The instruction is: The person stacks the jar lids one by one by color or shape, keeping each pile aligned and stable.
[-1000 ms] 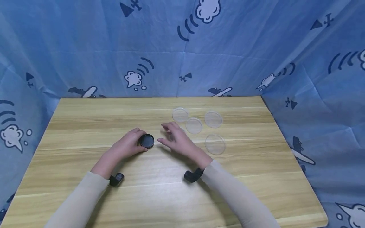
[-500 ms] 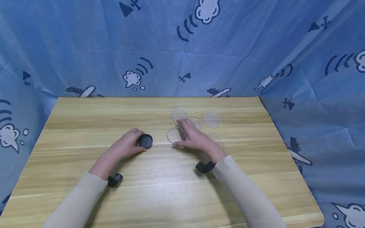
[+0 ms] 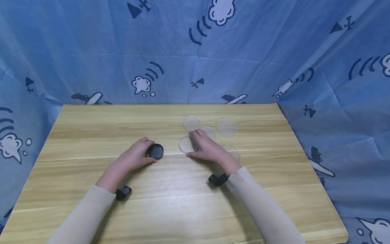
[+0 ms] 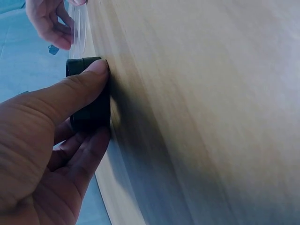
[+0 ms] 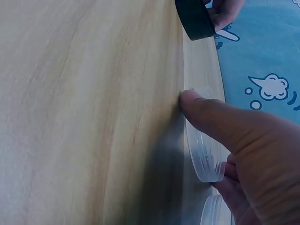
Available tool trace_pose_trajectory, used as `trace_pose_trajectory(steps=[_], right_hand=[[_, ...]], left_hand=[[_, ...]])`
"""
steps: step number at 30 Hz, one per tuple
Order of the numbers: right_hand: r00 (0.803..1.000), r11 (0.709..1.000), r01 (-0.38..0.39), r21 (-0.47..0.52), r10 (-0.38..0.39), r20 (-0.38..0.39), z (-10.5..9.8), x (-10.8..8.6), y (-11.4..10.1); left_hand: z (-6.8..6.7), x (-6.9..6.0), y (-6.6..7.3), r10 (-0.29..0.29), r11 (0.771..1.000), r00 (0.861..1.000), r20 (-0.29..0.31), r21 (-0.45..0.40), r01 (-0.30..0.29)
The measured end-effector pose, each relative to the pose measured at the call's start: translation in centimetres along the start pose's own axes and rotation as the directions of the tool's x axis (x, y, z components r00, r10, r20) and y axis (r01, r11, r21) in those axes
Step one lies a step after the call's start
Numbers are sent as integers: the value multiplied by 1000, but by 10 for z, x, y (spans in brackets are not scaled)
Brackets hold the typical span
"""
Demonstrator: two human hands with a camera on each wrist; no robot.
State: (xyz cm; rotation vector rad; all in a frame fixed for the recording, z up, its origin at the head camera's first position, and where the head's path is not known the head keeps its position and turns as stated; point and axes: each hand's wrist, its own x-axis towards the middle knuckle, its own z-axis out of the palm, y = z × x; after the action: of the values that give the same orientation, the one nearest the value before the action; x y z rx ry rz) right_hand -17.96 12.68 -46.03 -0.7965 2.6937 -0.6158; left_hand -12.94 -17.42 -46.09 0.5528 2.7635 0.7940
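The left grip [image 3: 137, 154] clasps the black round container [image 3: 156, 151]; right of that container, the right grip [image 3: 208, 148] pinches a clear round dish [image 3: 186, 145]. A loose pinch might let its rim slip, knocking the neighbouring clear disc [image 3: 210, 132].

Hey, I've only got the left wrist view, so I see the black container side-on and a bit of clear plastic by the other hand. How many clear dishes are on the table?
Observer: Five show in the head view: one clear dish at the right hand, plus four other dishes.
Operator: Where's that hand's thumb?
Observer: The right wrist view shows the thumb at the dish's edge.
Operator: And the top of the black container?
Observer: In the head view, the black container has its round, rimmed face turned up.
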Motion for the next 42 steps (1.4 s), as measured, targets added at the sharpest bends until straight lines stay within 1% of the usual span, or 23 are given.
trace_pose_trajectory(steps=[5, 12, 24, 31, 36, 42], right_hand=[[1000, 999, 24, -31, -25, -12, -2, 1, 0], [999, 999, 29, -34, -29, -15, -5, 2, -2], [997, 995, 66, -73, -68, -21, -3, -3, -5], [998, 997, 66, -41, -67, -1, -1, -7, -7], [997, 996, 78, -52, -79, -10, 1, -9, -7], [997, 996, 71, -50, -71, -9, 2, -13, -9]], left_hand=[[0, 0, 0, -4, 1000, 1000, 2, 1, 4], [-1, 1, -1, -7, 1000, 1000, 2, 0, 7], [-2, 0, 2, -15, 1000, 1000, 9, -10, 15], [-2, 0, 1, -8, 1000, 1000, 5, -7, 8], [-2, 0, 0, -1, 1000, 1000, 1, -4, 1], [-1, 0, -1, 0, 1000, 1000, 4, -4, 0]])
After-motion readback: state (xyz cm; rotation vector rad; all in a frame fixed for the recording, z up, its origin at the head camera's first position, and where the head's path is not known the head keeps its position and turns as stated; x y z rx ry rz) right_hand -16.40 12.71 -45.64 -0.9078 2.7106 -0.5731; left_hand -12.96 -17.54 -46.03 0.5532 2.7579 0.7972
